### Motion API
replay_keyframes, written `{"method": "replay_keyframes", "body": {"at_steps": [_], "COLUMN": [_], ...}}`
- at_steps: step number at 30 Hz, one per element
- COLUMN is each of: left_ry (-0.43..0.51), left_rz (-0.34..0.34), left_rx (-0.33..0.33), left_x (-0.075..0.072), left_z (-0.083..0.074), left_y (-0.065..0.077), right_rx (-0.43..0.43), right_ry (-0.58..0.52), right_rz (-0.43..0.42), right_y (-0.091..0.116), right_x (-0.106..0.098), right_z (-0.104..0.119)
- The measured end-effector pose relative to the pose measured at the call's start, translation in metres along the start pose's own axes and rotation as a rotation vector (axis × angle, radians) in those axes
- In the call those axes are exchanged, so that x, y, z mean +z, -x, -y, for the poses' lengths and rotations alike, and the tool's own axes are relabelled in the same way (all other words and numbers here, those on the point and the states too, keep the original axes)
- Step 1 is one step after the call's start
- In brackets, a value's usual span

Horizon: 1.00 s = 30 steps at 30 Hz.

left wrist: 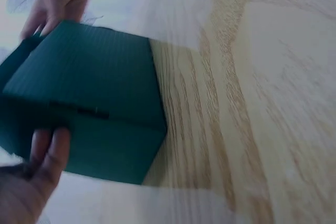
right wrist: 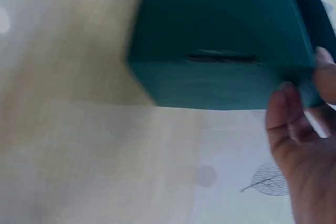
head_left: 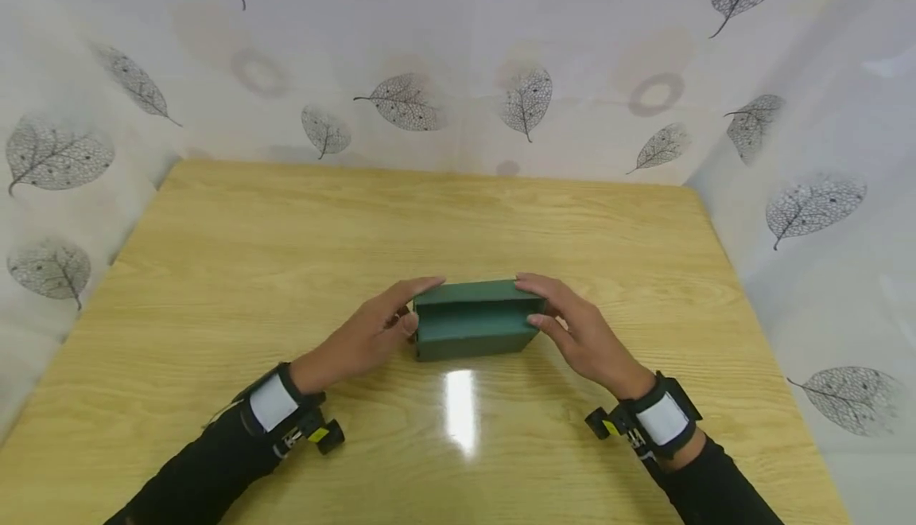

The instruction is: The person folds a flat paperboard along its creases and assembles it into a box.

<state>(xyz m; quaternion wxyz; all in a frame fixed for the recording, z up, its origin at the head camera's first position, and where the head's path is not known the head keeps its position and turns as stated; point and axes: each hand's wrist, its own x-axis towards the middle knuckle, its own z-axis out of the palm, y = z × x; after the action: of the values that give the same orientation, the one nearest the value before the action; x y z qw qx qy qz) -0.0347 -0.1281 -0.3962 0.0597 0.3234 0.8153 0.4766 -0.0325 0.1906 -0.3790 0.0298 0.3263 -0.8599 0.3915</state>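
Observation:
A green cardboard box (head_left: 472, 345) is held over the middle of the table, its long opening turned up toward the head camera. My left hand (head_left: 368, 334) grips its left end, with the index finger along the flap and the thumb at the opening's near corner. At the opposite end my right hand (head_left: 581, 336) holds the box in the same way, thumb on the near rim. The left wrist view shows a thin slot along an edge of the box (left wrist: 89, 72) above the left fingertips. In the right wrist view, fingers press against the end of the box (right wrist: 220, 24).
Under the box spreads a light wood-grain table (head_left: 286, 223), with a bright reflection (head_left: 460, 410) near its front. A pale cloth (head_left: 458, 40) printed with dark leaves hangs behind and along both sides. Each wrist wears a strapped camera band (head_left: 665, 418).

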Motion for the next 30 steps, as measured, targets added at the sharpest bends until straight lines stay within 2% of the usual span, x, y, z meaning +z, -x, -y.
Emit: {"method": "replay_keyframes", "body": {"at_steps": [3, 8, 13, 17, 21, 23, 28, 30], "left_ry": [0.025, 0.037, 0.142, 0.119, 0.095, 0.093, 0.115, 0.103], "left_rz": [0.033, 0.077, 0.041, 0.024, 0.015, 0.029, 0.116, 0.114], "left_rx": [0.026, 0.008, 0.002, -0.006, -0.094, -0.180, -0.430, -0.477], "left_x": [-0.003, -0.003, 0.003, 0.005, 0.004, 0.003, 0.002, 0.002], "left_z": [0.003, 0.005, 0.003, 0.002, -0.001, -0.005, -0.020, -0.025], "left_y": [0.003, 0.013, 0.016, 0.014, 0.014, 0.015, 0.022, 0.023], "right_rx": [-0.017, -0.002, 0.096, 0.185, 0.235, 0.266, 0.324, 0.318], "right_ry": [0.039, 0.073, -0.050, -0.161, -0.237, -0.276, -0.353, -0.356], "right_rz": [0.010, 0.060, 0.057, 0.102, 0.137, 0.148, 0.201, 0.221], "right_y": [0.007, 0.015, 0.016, 0.013, 0.009, 0.009, 0.018, 0.021], "right_x": [0.002, 0.001, 0.005, 0.006, 0.006, 0.006, 0.008, 0.009], "right_z": [-0.002, -0.003, -0.002, 0.000, -0.001, -0.001, 0.004, 0.008]}}
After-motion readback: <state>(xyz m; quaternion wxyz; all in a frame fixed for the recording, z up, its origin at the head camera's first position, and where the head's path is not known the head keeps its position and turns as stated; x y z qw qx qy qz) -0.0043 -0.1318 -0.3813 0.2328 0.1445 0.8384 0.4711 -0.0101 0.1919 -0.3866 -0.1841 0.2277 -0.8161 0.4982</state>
